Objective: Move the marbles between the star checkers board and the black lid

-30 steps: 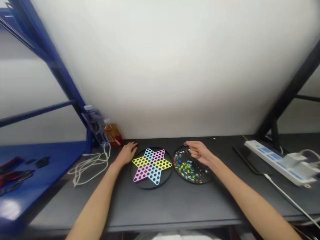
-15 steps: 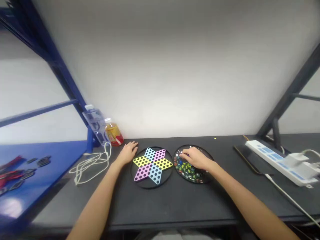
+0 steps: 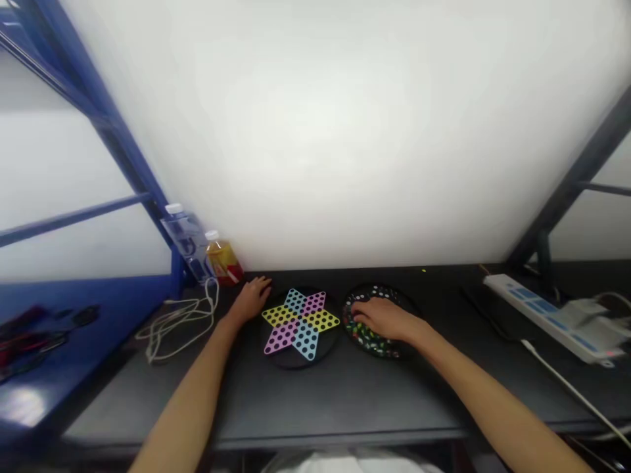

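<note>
A six-pointed Chinese checkers board [image 3: 302,324] in pink, yellow and blue, dotted with dark holes, lies in a round black tray [image 3: 296,366]. My left hand [image 3: 252,297] rests on the table at its upper left, fingers stretched out and holding nothing. To the right, a second round black tray [image 3: 413,305] carries many glass marbles [image 3: 369,338] of mixed colours. Over this tray, my right hand [image 3: 379,315] dips its bent fingers among the marbles. The fingertips are pressed down close together, and whatever they grip is hidden.
Behind my left hand stand a yellow-labelled bottle [image 3: 224,259] and a clear bottle [image 3: 187,240]. A white cable [image 3: 182,318] lies coiled on the left. Far right are a white power strip [image 3: 547,318] with plugs and a dark flat device [image 3: 486,309]. A white wall [image 3: 320,164] rises behind.
My right hand has shifted slightly left and lower into the marbles, its fingers bending further down. My left hand stays beside the board. The picture has brightened on the wall and darkened on the table.
</note>
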Tool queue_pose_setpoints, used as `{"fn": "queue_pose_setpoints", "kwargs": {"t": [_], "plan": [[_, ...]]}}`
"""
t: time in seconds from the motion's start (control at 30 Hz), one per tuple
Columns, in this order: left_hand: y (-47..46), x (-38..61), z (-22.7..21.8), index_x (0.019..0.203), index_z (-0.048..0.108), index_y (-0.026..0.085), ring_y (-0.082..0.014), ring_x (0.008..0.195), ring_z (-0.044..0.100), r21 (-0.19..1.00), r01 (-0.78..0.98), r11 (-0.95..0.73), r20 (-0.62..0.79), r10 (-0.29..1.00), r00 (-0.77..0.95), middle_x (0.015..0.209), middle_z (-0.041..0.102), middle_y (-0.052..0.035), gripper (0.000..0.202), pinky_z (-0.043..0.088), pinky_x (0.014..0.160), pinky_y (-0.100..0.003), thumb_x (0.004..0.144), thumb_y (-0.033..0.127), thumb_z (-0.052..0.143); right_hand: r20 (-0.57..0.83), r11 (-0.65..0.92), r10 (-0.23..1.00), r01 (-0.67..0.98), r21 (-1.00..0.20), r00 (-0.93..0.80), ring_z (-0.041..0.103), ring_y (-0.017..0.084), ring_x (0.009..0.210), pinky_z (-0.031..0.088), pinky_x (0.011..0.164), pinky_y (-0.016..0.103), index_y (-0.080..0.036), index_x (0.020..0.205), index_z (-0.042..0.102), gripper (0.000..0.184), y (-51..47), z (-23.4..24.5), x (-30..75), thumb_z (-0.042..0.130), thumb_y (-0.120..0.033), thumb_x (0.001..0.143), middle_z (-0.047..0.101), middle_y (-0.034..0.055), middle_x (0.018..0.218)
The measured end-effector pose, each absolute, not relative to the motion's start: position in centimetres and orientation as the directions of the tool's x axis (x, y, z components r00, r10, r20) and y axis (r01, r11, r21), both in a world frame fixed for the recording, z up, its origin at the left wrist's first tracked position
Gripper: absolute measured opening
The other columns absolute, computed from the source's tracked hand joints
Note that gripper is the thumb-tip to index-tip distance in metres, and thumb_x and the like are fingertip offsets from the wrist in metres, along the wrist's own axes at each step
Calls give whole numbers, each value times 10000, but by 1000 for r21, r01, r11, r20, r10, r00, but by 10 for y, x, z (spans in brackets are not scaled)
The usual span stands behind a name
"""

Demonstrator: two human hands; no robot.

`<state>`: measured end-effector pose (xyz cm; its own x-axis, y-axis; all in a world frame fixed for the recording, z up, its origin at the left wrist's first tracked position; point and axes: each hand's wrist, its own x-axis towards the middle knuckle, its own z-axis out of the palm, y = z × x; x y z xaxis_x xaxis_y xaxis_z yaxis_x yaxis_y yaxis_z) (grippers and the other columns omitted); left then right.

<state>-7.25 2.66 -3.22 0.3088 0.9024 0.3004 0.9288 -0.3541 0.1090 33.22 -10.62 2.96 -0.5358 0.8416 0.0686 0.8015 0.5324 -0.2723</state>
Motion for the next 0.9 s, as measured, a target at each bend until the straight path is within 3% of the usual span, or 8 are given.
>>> {"fn": "queue_pose_setpoints", "kwargs": {"t": [0.1,0.17,0.23,0.3,0.37,0.47,0.57,0.9], "plan": [[27,-73,-33,1334,546,148,-306,1337,413,112,926,-360,304,900,313,1417,498,-137,520,322,1099,-475,951,425,330,128,488,869,785,-382,-478,614,210,799,359,698,277,-208,971,657,236,-103,25,334,474,-353,936,692,80,854],[28,-74,-34,1331,549,152,-304,1336,414,113,926,-361,308,898,313,1416,499,-136,513,325,1097,-474,949,420,335,197,447,889,685,-575,-414,587,190,756,366,678,273,-200,906,639,233,-98,22,336,501,-388,916,673,63,822],[28,-74,-35,1339,542,164,-299,1343,406,114,926,-360,307,899,312,1423,493,-129,508,322,1099,-476,949,417,338,214,341,924,430,-836,-316,520,144,613,355,583,251,-197,860,608,255,-91,20,338,523,-436,891,618,23,718],[29,-75,-36,1345,536,173,-299,1350,397,117,929,-352,303,903,304,1432,483,-124,506,314,1103,-485,951,416,333,131,144,959,36,-989,-250,366,95,457,273,457,221,-191,835,577,283,-82,20,338,529,-468,869,493,-31,587],[29,-75,-37,1347,535,173,-305,1352,393,121,932,-342,295,909,295,1435,480,-127,508,309,1103,-498,953,418,328,32,-50,968,-319,-947,-249,226,70,401,172,391,205,-185,812,549,268,-72,21,335,537,-451,850,367,-69,528],[29,-74,-38,1343,538,181,-306,1350,396,126,936,-330,295,913,282,1430,487,-122,503,307,1103,-506,951,419,332,-30,-180,966,-583,-792,-257,204,63,400,126,357,194,-188,743,493,232,-58,25,322,546,-398,826,328,-70,529],[29,-74,-38,1339,543,189,-297,1346,403,136,934,-330,296,913,280,1429,489,-117,491,302,1108,-501,948,413,348,-85,-228,964,-621,-750,-251,207,66,392,108,339,193,-204,683,419,273,-48,27,297,530,-406,828,304,-74,513],[26,-73,-35,1335,546,172,-300,1347,402,146,930,-338,297,912,284,1430,486,-126,499,302,1107,-500,945,412,347,-45,-70,996,-346,-936,-78,188,52,354,110,341,209,-227,619,326,350,-33,14,219,535,-426,815,224,-105,453]]}}
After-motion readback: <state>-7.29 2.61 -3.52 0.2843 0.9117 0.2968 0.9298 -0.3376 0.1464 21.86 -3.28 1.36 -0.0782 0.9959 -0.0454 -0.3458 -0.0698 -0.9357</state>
